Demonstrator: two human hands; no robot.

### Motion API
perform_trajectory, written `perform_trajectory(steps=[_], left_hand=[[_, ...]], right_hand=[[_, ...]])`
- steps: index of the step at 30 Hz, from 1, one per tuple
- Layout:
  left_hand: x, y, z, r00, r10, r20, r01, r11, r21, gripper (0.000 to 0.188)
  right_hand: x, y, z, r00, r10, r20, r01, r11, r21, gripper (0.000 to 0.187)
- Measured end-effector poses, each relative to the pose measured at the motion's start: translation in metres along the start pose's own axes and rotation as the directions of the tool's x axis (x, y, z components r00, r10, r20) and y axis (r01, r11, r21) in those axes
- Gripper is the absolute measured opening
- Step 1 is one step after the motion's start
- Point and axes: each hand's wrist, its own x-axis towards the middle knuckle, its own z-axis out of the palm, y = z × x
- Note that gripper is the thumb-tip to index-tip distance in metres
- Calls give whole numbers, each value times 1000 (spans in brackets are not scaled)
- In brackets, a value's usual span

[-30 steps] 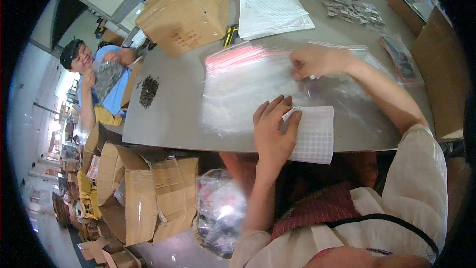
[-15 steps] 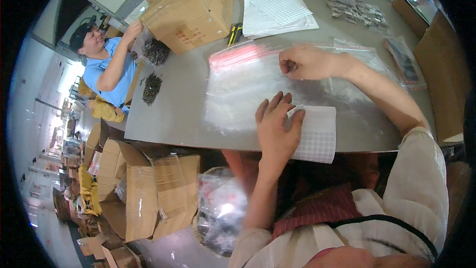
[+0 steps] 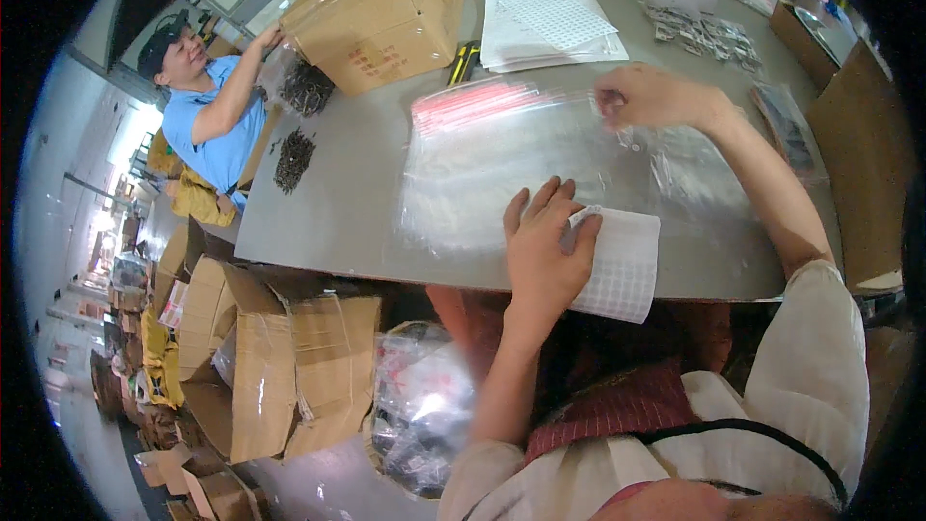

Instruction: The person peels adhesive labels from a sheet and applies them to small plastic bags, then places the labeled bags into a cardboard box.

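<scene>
My left hand [image 3: 548, 256] rests on a spread of clear zip bags [image 3: 463, 174] with pink-red top strips. Its fingers are stretched apart over the plastic, and its thumb presses a white sheet of round stickers [image 3: 622, 270] that hangs slightly past the table's front edge. My right hand [image 3: 661, 98] is closed in a pinch at the right end of the bags' top, seemingly on the edge of a clear bag; its fingertips are partly hidden. A small pale ring [image 3: 635, 147] shows on the plastic below it. More clear bags [image 3: 699, 174] lie under my right forearm.
Near the far edge are papers [image 3: 550, 24], a yellow-black cutter [image 3: 464, 63], a cardboard box [image 3: 386, 24] and small metal parts [image 3: 704, 34]. A person [image 3: 207, 106] in blue holds a bag of dark pieces at left, beside a small pile [image 3: 293, 161]. Open cartons [image 3: 265, 367] stand below.
My right hand has moved right and slightly away from me, along the tops of the bags. My left hand stays on the bags and the sticker sheet. The whole view has shifted slightly.
</scene>
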Motion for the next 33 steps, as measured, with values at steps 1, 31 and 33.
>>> perform_trajectory(steps=[1,31,33], left_hand=[[0,0,0,1000,-4,0,4,1000,0,22],[-13,2,-10,942,-322,-96,297,931,-211,26],[-15,-2,-6,931,-353,-91,303,888,-346,27]], right_hand=[[5,2,9,988,-121,-94,132,983,128,25],[-35,-68,32,904,-425,-56,428,892,143,16],[-37,-67,40,889,-456,-50,459,884,87,15]])
